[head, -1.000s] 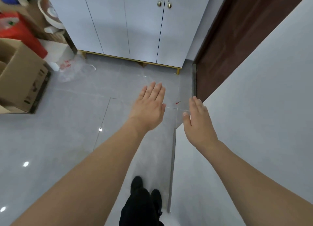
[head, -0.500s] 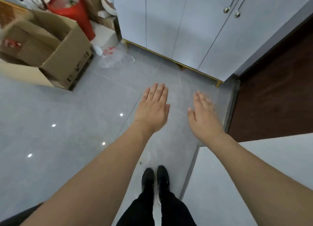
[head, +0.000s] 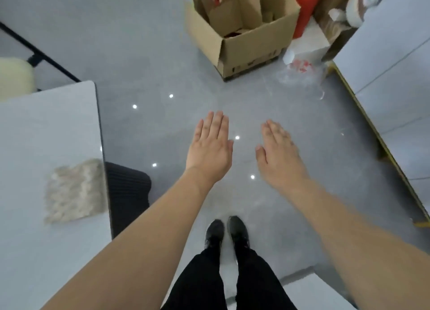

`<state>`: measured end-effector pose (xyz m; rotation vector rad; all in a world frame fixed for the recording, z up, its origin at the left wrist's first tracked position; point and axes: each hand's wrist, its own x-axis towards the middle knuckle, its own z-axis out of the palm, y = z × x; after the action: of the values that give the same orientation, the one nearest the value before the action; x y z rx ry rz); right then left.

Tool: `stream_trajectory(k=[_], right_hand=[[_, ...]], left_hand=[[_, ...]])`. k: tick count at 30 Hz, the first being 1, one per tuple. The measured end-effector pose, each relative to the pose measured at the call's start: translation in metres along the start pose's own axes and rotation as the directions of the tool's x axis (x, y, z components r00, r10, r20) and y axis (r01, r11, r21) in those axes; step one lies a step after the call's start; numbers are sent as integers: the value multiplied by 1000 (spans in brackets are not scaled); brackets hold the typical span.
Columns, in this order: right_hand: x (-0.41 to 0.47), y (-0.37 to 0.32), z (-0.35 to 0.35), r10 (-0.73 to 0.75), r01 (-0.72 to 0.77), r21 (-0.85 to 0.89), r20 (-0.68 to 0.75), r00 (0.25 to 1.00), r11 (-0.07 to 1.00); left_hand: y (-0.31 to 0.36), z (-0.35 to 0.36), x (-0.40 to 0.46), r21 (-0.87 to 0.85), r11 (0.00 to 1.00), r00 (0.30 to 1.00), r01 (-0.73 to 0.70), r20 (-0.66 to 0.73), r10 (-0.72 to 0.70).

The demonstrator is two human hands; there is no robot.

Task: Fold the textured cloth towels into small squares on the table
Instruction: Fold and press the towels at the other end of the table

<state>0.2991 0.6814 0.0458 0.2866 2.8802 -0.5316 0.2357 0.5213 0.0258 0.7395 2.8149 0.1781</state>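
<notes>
A beige textured cloth towel [head: 75, 191] lies folded in a rough square near the right edge of the grey table [head: 35, 128] at the left. My left hand [head: 210, 149] is stretched out over the floor, fingers straight and together, holding nothing. My right hand [head: 278, 152] is held out beside it, also flat and empty. Both hands are well to the right of the table and the towel, above the grey floor.
A black chair seat [head: 128, 193] sits beside the table's edge. An open cardboard box [head: 242, 28] stands on the floor ahead, with a red bag [head: 304, 9] and a plastic bag [head: 300, 70] near it. White cabinets [head: 393, 77] run along the right. My feet [head: 226, 233] stand below.
The view has swung left: the door and wall on the right are gone, and the table with the towel has come into sight. Both hands stay flat and empty.
</notes>
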Motion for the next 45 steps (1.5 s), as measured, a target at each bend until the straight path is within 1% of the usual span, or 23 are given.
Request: stream_trajectory(k=[3, 6, 11, 16, 18, 19, 23, 25, 27, 29, 31, 33, 35, 37, 39, 41, 43, 44, 45], right_hand=[[24, -28, 13, -161, 162, -19, 65, 985, 987], [40, -55, 25, -295, 301, -29, 129, 947, 953], [54, -103, 43, -459, 473, -17, 209, 863, 881], [74, -145, 52, -584, 605, -13, 244, 774, 796], [83, -168, 59, -649, 672, 6, 266, 713, 740], [87, -180, 62, -683, 708, 19, 283, 674, 706], [94, -229, 75, -776, 815, 60, 352, 523, 576], [96, -254, 84, -814, 858, 104, 389, 431, 503], [97, -280, 94, -837, 859, 204, 414, 358, 469], [99, -306, 104, -842, 817, 325, 437, 316, 475], [101, -328, 112, -839, 774, 408, 468, 277, 484], [107, -347, 123, -845, 767, 457, 495, 201, 450], [115, -364, 135, -849, 746, 515, 513, 126, 422], [127, -378, 144, -839, 686, 576, 535, 96, 445], [140, -390, 153, -826, 643, 609, 561, 64, 464], [153, -395, 162, -821, 619, 635, 570, 29, 463], [157, -398, 172, -820, 589, 669, 572, -19, 453], [156, -398, 177, -819, 573, 688, 571, -48, 446], [154, -398, 182, -817, 560, 704, 571, -80, 437]], left_hand=[[-31, 1, -16, -43, 988, 987, 151, -41, -152], [-55, 3, -36, -61, 959, 958, 276, -62, -279], [-88, 12, -63, -112, 894, 890, 433, -103, -444], [-114, 14, -88, -152, 827, 812, 542, -161, -561], [-127, 14, -98, -174, 769, 747, 615, -185, -639], [-132, 14, -103, -195, 732, 704, 653, -201, -682], [-147, 16, -130, -303, 564, 503, 769, -259, -825], [-156, 22, -145, -332, 470, 397, 818, -264, -879], [-167, 27, -159, -361, 363, 290, 859, -242, -926], [-175, 33, -170, -402, 268, 203, 876, -198, -959], [-180, 39, -176, -455, 203, 141, 867, -167, -976], [-185, 45, -178, -529, 106, 52, 842, -116, -992], [-189, 49, -175, -593, -10, -58, 805, -62, -996], [-195, 50, -170, -674, -132, -183, 727, -4, -983], [-201, 51, -162, -773, -237, -289, 588, 73, -954], [-207, 49, -151, -876, -287, -344, 389, 151, -927], [-213, 44, -141, -952, -267, -378, 152, 194, -905], [-216, 42, -136, -969, -242, -394, 53, 203, -896], [-218, 40, -133, -975, -221, -410, -13, 207, -888]])
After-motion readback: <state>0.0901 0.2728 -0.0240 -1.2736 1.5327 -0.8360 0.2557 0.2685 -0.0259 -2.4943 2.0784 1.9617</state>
